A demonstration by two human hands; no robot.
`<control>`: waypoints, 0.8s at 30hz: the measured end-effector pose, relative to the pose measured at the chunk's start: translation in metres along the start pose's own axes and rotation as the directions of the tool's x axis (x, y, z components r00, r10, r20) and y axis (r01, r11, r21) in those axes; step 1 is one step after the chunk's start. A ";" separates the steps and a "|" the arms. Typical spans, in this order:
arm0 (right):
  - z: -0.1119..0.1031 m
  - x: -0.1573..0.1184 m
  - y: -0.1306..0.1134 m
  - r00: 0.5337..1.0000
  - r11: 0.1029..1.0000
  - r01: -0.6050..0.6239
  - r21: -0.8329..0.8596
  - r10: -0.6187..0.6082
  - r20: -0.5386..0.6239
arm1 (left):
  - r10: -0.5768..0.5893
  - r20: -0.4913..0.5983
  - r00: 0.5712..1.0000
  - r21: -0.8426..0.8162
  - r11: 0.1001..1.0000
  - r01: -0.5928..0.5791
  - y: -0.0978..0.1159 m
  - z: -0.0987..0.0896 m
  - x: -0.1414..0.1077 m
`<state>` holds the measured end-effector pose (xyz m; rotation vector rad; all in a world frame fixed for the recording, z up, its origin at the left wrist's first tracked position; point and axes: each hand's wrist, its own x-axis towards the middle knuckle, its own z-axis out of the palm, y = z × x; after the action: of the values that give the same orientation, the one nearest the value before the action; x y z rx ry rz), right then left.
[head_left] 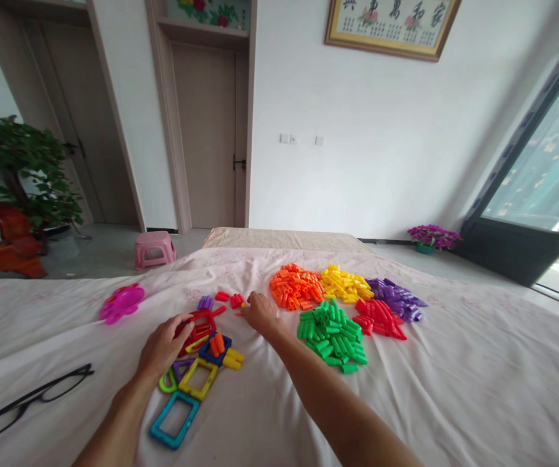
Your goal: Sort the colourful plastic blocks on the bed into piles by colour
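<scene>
Left of the orange pile (295, 288), the right hand (261, 312), curled, hold unclear, is nearer the red pieces (237, 300) than the left hand (165, 340), half-curled at the red frame (202, 314), grip unclear.

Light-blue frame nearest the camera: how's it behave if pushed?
The light-blue frame likely slides rather than rolls: it's four-sided and lies flat. Probably stiff, since its sides run straight. Might snag, as the cloth shows creases.

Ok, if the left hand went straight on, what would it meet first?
The red frame, most likely: the left hand seems to be right at its edge, though depth is unclear.
</scene>
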<state>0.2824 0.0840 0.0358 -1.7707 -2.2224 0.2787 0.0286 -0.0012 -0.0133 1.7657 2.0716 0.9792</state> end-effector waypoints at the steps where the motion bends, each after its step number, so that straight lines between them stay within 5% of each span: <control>1: 0.000 0.002 0.000 1.000 1.000 -0.017 0.000 0.017 0.004 | 0.001 -0.002 1.000 -0.004 1.000 -0.001 0.000 0.000 0.000; 17: -0.014 -0.003 0.015 0.978 0.976 0.200 -0.086 -0.194 0.081 | -0.017 0.029 0.999 -0.016 1.000 0.018 0.003 -0.002 -0.001; 24: -0.040 -0.013 0.044 0.980 0.979 0.200 0.033 -0.200 -0.012 | -0.017 0.044 0.999 -0.002 1.000 0.018 0.003 -0.003 0.000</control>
<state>0.3391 0.0799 0.0577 -1.5130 -2.3529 0.2627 0.0294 -0.0023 -0.0096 1.7489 2.0545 0.9295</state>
